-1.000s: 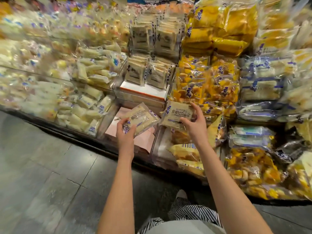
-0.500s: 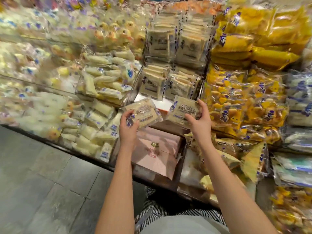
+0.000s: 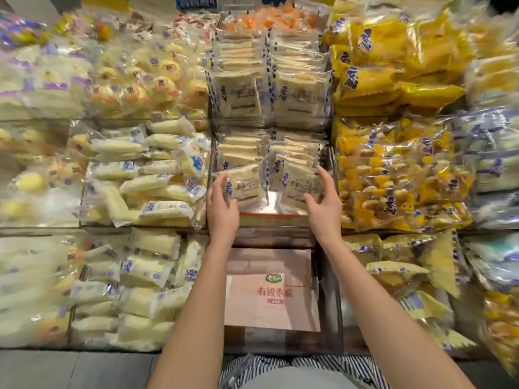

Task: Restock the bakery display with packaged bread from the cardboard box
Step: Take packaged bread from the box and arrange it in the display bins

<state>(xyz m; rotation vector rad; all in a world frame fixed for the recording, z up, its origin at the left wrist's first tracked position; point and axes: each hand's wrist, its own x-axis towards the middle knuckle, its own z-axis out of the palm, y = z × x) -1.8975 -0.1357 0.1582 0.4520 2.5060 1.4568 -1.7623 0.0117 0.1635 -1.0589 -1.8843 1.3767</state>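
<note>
Pale cream bread packets (image 3: 244, 183) with purple marks, yellow bags (image 3: 393, 88), pink cardboard box (image 3: 271, 301), black-and-white striped trousers (image 3: 323, 363)

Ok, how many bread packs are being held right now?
2. The left pack is in the left hand, the right pack in the right hand, side by side before the shelved packs.

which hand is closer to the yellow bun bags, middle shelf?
Right. The right hand, gripping a bread packet, is just left of the yellow bun bags; the left hand, gripping a second bread packet, is farther left.
</note>
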